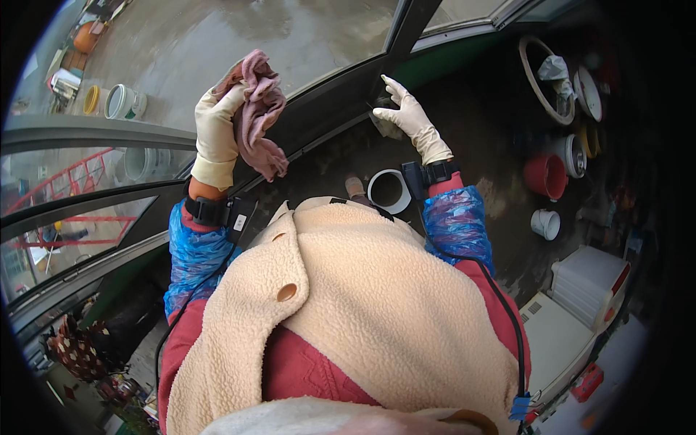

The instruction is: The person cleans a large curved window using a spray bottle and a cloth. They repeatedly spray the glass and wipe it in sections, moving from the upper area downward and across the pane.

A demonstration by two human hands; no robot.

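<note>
My left hand (217, 128), in a cream rubber glove, grips a crumpled pink cloth (260, 117) that hangs down from the fist. It is raised in front of a dark-framed glass door (326, 43). My right hand (410, 119), gloved the same way, holds nothing, its fingers spread near the door's dark lower frame (321, 106). Whether its fingertips touch the frame I cannot tell. Below the right wrist a white bucket (389, 191) with dark contents stands on the floor, beside the toe of a brown shoe (355, 186).
Several containers stand at right, among them a red bucket (545, 176), a small white pail (545, 224) and a large round basin (546, 81). A white cabinet (560, 337) is at lower right. Through the glass show a white bucket (125, 102) and a red ladder-like frame (81, 176).
</note>
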